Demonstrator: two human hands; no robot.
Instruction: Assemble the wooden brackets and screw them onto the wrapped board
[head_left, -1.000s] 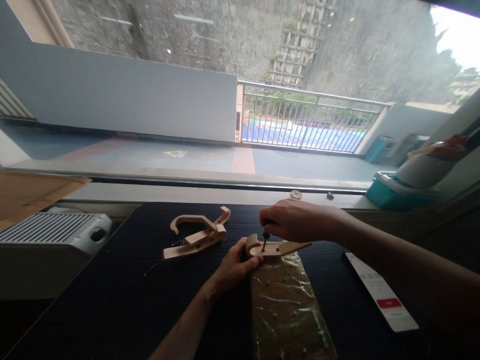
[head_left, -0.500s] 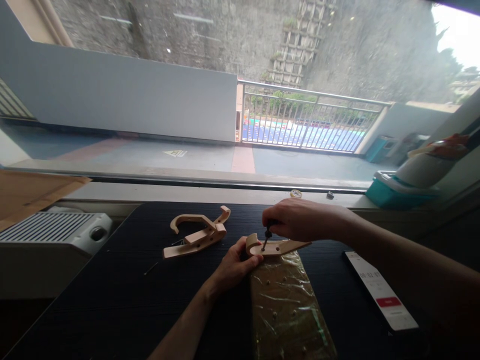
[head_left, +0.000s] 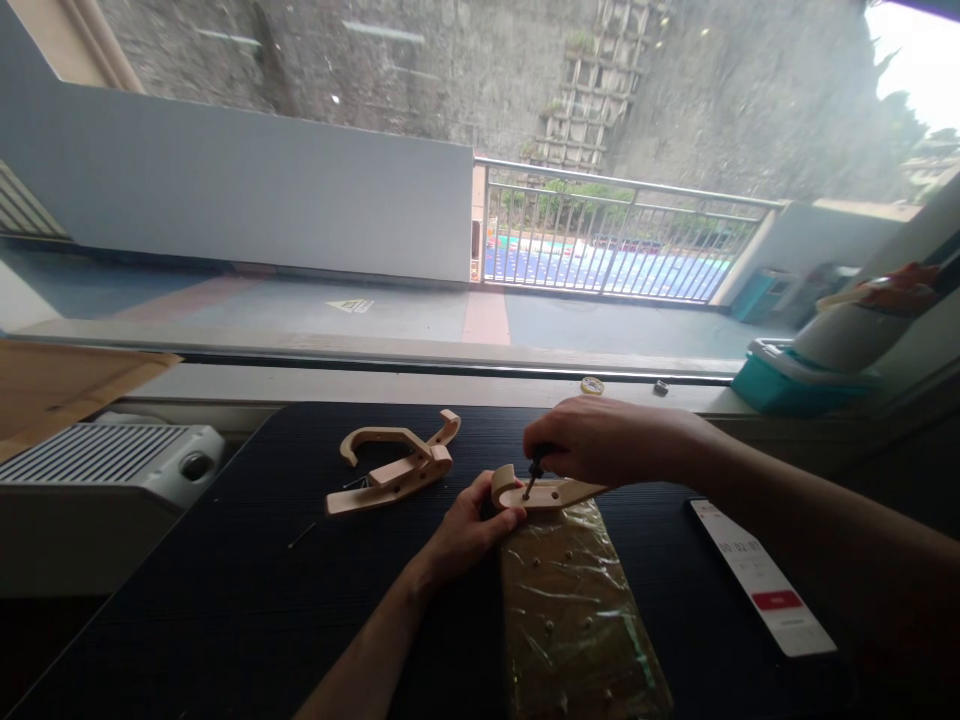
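My right hand (head_left: 596, 440) is closed around the dark handle of a screwdriver (head_left: 535, 468). The screwdriver's shaft points down, slightly tilted, and its tip meets a hole in a pale wooden hook (head_left: 541, 497). My left hand (head_left: 471, 522) pinches the curled end of that hook between thumb and fingers. Beneath the hook lies a board wrapped in shiny tape (head_left: 574, 610), with several small holes in its face. To the left, more wooden hooks (head_left: 409, 475) lie in a loose pile, with a screw (head_left: 302, 535) in front of them.
The black table (head_left: 247, 600) borders a window sill (head_left: 420, 390). A phone (head_left: 761, 575) showing a timer lies right of the board. A tape roll (head_left: 592, 386) and a teal box (head_left: 795, 380) stand on the sill. A white slotted unit (head_left: 112, 465) and cardboard (head_left: 82, 385) are at left.
Almost nothing differs. My right hand has shifted a touch over the screwdriver, covering slightly more of the hook's right end; my left hand stays in place.
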